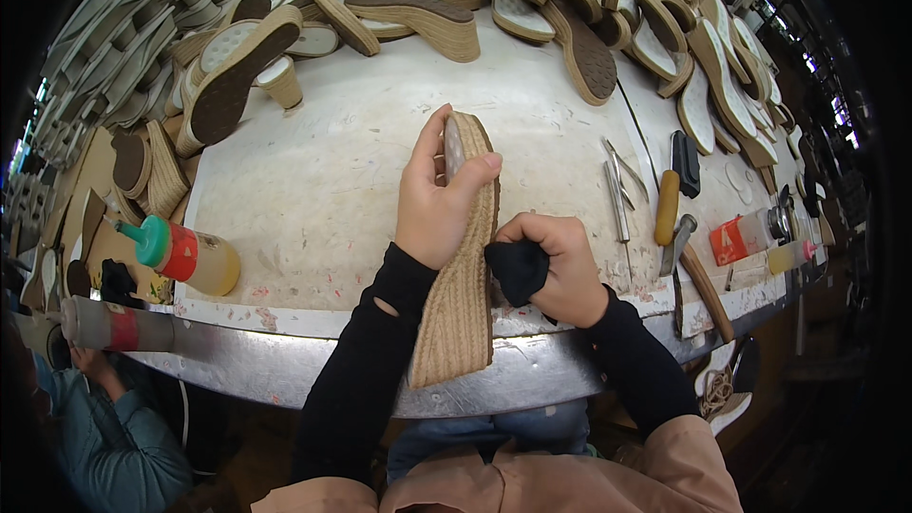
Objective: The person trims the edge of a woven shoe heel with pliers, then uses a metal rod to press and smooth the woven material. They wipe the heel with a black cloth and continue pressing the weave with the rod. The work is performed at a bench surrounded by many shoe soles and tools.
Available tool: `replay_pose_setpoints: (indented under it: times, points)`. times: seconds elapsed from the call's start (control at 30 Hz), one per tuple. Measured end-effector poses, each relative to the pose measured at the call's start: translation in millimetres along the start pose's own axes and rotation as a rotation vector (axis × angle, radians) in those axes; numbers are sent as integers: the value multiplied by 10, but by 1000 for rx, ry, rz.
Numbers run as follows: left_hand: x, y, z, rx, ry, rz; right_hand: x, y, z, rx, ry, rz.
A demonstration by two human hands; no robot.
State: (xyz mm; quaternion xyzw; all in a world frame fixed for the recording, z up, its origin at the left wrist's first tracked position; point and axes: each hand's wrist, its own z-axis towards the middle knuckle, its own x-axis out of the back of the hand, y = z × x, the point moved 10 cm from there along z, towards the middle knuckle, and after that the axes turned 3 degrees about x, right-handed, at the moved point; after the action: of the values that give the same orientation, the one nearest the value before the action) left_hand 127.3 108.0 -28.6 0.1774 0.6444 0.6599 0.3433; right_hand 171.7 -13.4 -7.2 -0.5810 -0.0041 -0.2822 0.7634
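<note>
At nine o'clock, another person's hand in a teal sleeve shows below the table's metal rim, near a grey tube with a red band. Just above it, a squeeze bottle with a green cap lies on its side on the pale table. Toward ten and eleven o'clock, wedge soles are piled at the table's far edge, and the pile runs on through twelve to two o'clock. In the middle, the left hand is clamped around the upper part of a rope-wrapped wedge sole, thumb over its top edge, fingers behind it; the sole stands on edge, its lower end hanging over the near rim at six o'clock. Just right of it, the right hand is closed in a fist on a black cloth, which is pressed against the sole's rope side. At three o'clock lie thin metal tools, a knife with a yellow handle, a hammer and an orange bottle.
</note>
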Motion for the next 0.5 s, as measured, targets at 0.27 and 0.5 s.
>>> replay_pose_setpoints:
  times: [0.27,0.5]
  points:
    - [4,-11,4,13,5,8,-2,-15,8,14,-33,-13]
    - [-3,-7,2,18,-13,10,-14,89,-26,-108,-23,94]
